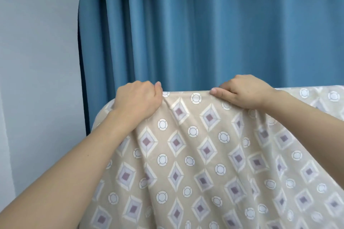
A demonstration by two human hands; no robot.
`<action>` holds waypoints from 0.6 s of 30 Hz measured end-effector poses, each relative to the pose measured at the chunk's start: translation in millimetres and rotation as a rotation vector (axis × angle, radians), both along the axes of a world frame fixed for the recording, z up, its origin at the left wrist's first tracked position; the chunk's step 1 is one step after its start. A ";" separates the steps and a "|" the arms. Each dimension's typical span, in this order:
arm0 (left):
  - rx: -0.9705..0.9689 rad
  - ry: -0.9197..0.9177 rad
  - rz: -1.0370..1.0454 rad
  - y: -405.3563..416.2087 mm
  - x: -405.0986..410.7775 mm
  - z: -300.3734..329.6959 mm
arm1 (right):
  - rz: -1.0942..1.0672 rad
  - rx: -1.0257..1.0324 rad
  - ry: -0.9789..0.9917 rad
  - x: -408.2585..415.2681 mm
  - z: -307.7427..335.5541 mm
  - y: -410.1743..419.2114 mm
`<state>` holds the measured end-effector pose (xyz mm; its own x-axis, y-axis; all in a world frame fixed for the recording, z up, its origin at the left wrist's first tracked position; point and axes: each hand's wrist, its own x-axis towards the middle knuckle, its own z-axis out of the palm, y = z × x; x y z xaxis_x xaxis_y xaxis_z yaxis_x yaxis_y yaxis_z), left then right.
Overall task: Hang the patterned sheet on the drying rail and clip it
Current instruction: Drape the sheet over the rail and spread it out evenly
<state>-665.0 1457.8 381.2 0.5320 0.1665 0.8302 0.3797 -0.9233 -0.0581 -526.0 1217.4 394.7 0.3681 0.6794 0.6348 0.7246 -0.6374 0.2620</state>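
The lower fall of the patterned sheet [204, 163] hangs nearest the camera, beige with diamonds and ringed circles, dropping away below both hands and out of view at the bottom. Above it the sheet's top fold runs level from side to side, and that fold is its long axis here: it passes straight through both hands and carries on beyond the right hand toward the far right edge of view, while just outside the left hand the cloth rounds off and slopes downward. The left hand [138, 98] has its fingers curled over the fold and grips a bunch of cloth, with creases fanning down from it. The right hand [245, 92] also holds the fold, thumb lying flat along the near face and fingers curled over the top behind it. The two hands sit at about the same height, a short stretch of taut fold between them, neither plainly nearer the sheet than the other. The drying rail itself is hidden; I judge it lies under the fold, since the cloth keeps a straight line there. No clip is in sight. Behind the hands hangs a blue curtain [204, 24], with a pale wall [37, 61] out beyond the left hand. The next move likely means spreading the cloth outward along the fold.
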 end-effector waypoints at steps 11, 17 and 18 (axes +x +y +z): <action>0.158 0.100 -0.344 -91.0 47.0 -1.9 | -0.150 0.266 -0.017 26.8 -13.0 -28.6; 0.068 0.220 -0.162 -92.0 53.6 3.6 | 0.076 0.563 -0.233 35.2 -55.9 -63.8; 0.048 0.247 -0.155 -96.0 53.2 6.1 | 0.074 0.562 -0.249 40.0 -63.3 -75.0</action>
